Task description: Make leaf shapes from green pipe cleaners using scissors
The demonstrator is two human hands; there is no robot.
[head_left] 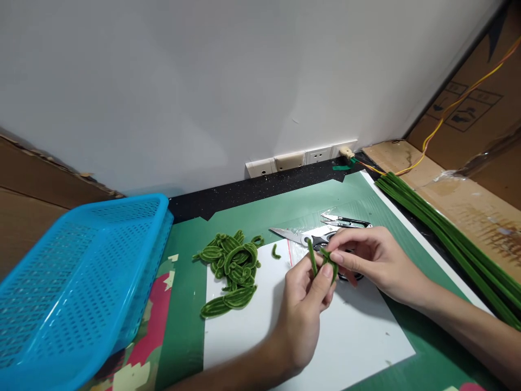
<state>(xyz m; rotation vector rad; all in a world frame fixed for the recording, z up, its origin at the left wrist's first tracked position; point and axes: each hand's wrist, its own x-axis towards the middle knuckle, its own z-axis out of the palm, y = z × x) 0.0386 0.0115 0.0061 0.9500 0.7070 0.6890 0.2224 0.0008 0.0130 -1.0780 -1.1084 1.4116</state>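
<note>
My left hand [305, 296] and my right hand [372, 260] meet over a white sheet [358, 336], both pinching one green pipe cleaner piece [312, 256]. The left thumb and fingers hold its lower part. The right fingertips grip its bent end near the left thumb. Just behind the hands lie scissors [293, 235] and small thread snips [345, 220]. A pile of folded green pipe cleaner shapes [232, 271] lies on the sheet to the left of my hands.
A blue plastic basket [73, 288] stands at the left on the green mat [260, 212]. A bundle of long green pipe cleaners [448, 233] lies along the right edge. Wall sockets [301, 158] and orange wires [456, 103] are at the back, cardboard at both sides.
</note>
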